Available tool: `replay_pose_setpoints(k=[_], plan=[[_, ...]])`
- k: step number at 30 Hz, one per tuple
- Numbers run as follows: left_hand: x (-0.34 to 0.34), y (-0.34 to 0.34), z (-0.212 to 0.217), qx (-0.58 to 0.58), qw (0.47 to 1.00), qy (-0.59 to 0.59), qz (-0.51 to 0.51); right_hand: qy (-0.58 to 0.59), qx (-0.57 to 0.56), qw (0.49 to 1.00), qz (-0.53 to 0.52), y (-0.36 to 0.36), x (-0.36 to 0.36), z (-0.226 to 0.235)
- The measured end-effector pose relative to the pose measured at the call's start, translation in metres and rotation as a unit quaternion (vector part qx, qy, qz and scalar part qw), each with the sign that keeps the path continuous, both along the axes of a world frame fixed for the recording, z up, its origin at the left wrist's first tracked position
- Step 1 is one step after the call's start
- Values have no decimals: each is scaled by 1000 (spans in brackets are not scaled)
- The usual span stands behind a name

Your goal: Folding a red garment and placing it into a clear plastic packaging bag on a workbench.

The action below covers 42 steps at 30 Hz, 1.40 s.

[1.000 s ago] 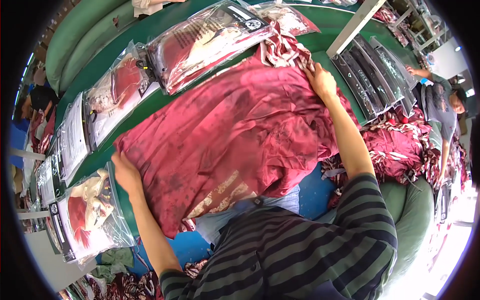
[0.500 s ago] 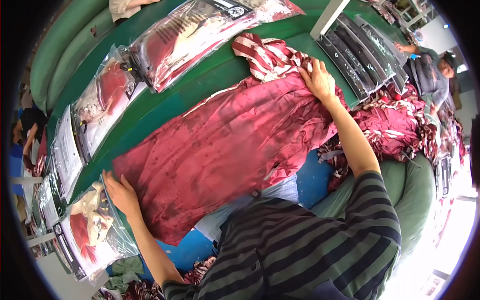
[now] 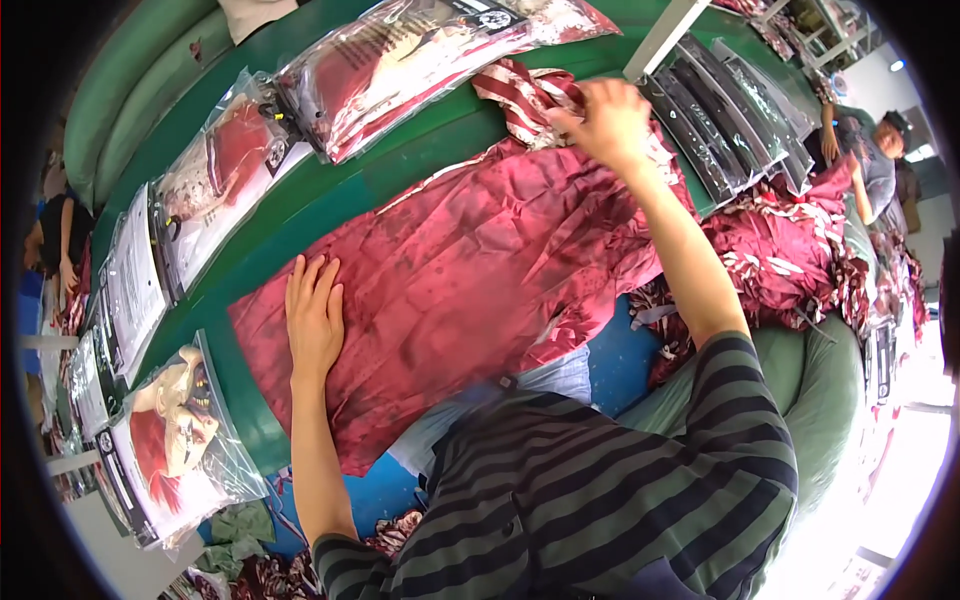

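Observation:
A dark red garment (image 3: 480, 260) with darker blotches lies spread over the green table, its near edge hanging over my lap. My left hand (image 3: 315, 310) rests flat on its left part, fingers stretched out. At the garment's far right end is red-and-white striped cloth (image 3: 525, 100), partly bunched. Over this striped part is my right hand (image 3: 612, 125), slightly blurred, with its thumb apart from the bent fingers. What lies beneath its palm is hidden.
Clear bags of packed costumes (image 3: 400, 70) line the far side of the green table (image 3: 240, 290). One costume bag (image 3: 175, 440) lies at the left. Black flat packs (image 3: 735, 115) stand by a white post (image 3: 668, 38). More red garments (image 3: 775, 245) are heaped near a co-worker (image 3: 875, 155).
My left hand has moved right from the garment's left edge onto the cloth. My right hand has shifted up and left over the striped part. The co-worker's arms have moved.

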<state>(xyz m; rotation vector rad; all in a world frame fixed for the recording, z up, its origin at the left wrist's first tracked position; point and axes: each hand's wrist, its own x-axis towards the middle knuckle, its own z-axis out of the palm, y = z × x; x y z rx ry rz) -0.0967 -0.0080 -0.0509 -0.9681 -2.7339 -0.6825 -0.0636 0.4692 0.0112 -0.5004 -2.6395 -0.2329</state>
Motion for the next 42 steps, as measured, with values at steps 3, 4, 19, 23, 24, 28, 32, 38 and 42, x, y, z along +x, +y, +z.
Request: replay_pose_setpoints(k=[3,4,19,23,24,28,32,38,42], plan=[[0,3,2,-12,1000,2,-5,-93,1,996,-6,-10,-25,-27],[0,4,3,-19,1000,3,-2,-122,-17,992,2,-4,-32,-32],[-1,-2,6,-57,997,47,-18,199,-625,754,19,84,-48,150],[2,-10,8,-42,999,25,-18,79,-418,814,395,-75,5,156],[2,-13,8,-30,999,12,-14,44,-349,803,480,-160,41,151],[4,-7,30,161,985,-48,-49,54,-208,829,516,-146,70,116],[6,-16,34,390,895,-213,-38,51,-59,964,253,-29,73,48],[35,-29,58,436,813,-372,99,9,-10,978,208,16,62,-9],[95,-13,76,66,996,50,-16,105,-40,965,238,19,46,-14]])
